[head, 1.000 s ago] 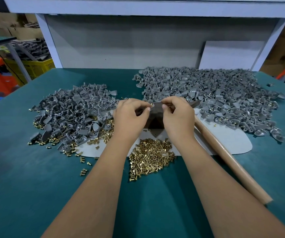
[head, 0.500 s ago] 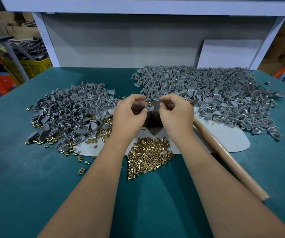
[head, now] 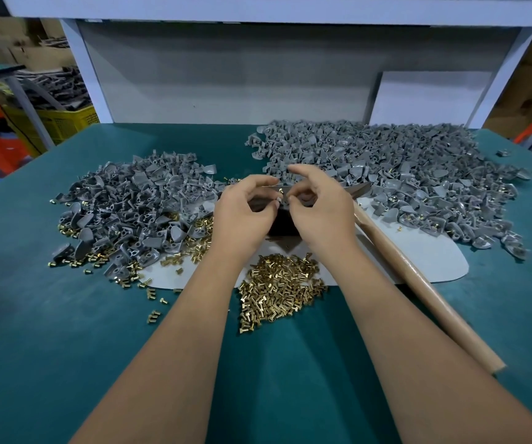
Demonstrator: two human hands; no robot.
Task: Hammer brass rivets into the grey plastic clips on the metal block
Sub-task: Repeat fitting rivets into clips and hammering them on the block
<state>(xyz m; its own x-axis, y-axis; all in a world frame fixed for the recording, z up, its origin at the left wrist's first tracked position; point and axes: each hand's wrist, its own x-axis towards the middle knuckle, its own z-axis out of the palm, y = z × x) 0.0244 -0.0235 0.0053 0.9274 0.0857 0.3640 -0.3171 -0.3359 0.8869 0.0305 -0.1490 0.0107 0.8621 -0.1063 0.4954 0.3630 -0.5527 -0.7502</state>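
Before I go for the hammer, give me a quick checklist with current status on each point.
1. Clip on metal block: a small grey piece sits at the fingertips, seating cannot tell.
2. Rivet in clip: brass glint there, depth cannot tell.
3. Left hand and right hand off the block: not ok, both pinch at its top.
4. Hammer handle in reach: ok, lies right of the right forearm.
5. Rivet pile stocked: ok.
6. Strike path free: not ok, fingers over it.

Bare desk lies open at 7 o'clock; clip heaps at 10 and 1 o'clock and the hammer handle at 4 o'clock block passage.
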